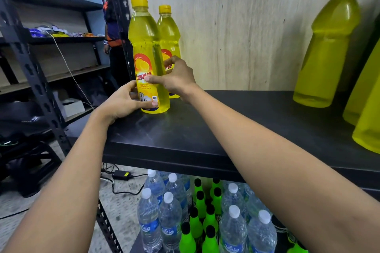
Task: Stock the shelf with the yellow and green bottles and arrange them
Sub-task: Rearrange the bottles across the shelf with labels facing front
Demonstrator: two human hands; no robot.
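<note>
1. A pale wood-grain back panel (pixel 257 26) closes off a black shelf (pixel 246 121). I place everything else against the front yellow bottle (pixel 147 51), which stands upright at the shelf's left end.
2. The rear yellow bottle (pixel 169 33) stands just behind it and slightly right. They are close enough that I cannot tell whether they touch. The far yellow bottles (pixel 329 47) stand well to its right, with no labels showing.
3. My left grip (pixel 123 102) is wrapped round the front bottle's base. The thumb lies across the bottom of the label and the fingers go round the far side, out of sight.
4. My right grip (pixel 176 78) is half closed on the same bottle at mid-height. The thumb presses on the label and the fingers curl into the gap behind. They may also brush the rear bottle's label, but I cannot say.
5. On handling, the bottle is filled to the shoulder, so I expect it to be weighty and steady on its base. The clear plastic wall looks thin and would probably dent under a hard squeeze, and the glossy label should be slick.
6. The straight labelled body is the place to hold it, low down and with both sides covered (as now), not the tapered shoulder or the cap.
7. Below and to the right of the front bottle, green bottles (pixel 209 220) stand among water bottles (pixel 170 222). They are not yet on the shelf.
</note>
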